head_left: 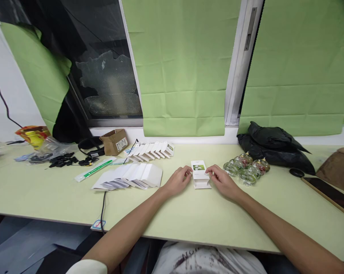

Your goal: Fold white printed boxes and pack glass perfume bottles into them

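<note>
While both forearms reach in over the pale green worktop (203, 217), a small white box (199, 176) lies between the two hands. Taking that box as the centre of the clock, its panel with a green printed picture is toward 12 o'clock, and its open end, with a flap spread out, faces 6 o'clock.

At 9 o'clock is the left hand (177, 181), its fingers bent and the tips at the box's near-side edge. At 3 o'clock is the right hand (222, 182), thumb and forefinger drawn together beside the opposite edge. As for the grip, the fingers of each hand are curled in at the box, but I cannot tell whether either one actually pinches it.

Beyond the left hand, at 9 o'clock, a fanned stack of flat white cartons (151, 176) overlaps; a green-and-white packet (99, 168) lies past it. Toward 10 o'clock stand a row of white boxes (158, 149) leaning on one another and, farther out, a brown cardboard box (110, 144). A black cable (104, 209) hangs over the edge at 8 o'clock.

Just past the right hand, around 3 o'clock, sit clear-wrapped green coils (248, 176). Black plastic bags (274, 154) are heaped at 2 o'clock. Well out between 3 and 4 o'clock rests a phone (328, 194).
</note>
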Tool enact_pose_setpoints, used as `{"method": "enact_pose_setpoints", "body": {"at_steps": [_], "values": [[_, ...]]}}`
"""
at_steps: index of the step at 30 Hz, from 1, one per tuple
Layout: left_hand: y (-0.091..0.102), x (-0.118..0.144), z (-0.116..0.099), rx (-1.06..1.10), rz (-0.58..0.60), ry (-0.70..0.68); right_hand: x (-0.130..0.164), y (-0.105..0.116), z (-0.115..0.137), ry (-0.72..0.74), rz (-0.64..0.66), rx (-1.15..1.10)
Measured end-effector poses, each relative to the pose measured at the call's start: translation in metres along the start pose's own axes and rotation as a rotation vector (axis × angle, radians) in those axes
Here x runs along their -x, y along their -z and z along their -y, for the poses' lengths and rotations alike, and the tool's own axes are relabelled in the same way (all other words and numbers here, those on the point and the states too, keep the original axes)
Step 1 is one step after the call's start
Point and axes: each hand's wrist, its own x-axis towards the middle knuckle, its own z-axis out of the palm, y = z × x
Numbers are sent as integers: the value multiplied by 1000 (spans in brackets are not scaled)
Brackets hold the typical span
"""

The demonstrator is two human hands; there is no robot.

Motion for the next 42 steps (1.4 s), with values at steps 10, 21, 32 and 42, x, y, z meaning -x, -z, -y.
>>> {"method": "enact_pose_setpoints", "body": {"at_steps": [10,21,32,42], "values": [[-3,-1,16,-262,-99,-12,-1,-3,2,62,25,32],[-1,0,3,-50,23,-22,-2,-7,-7,105,95,34],[-1,2,12,-42,140,-46,-3,-8,-17,-7,33,-11],[-8,-2,15,-59,161,-108,-1,-7,-11,-9,39,58]]}}
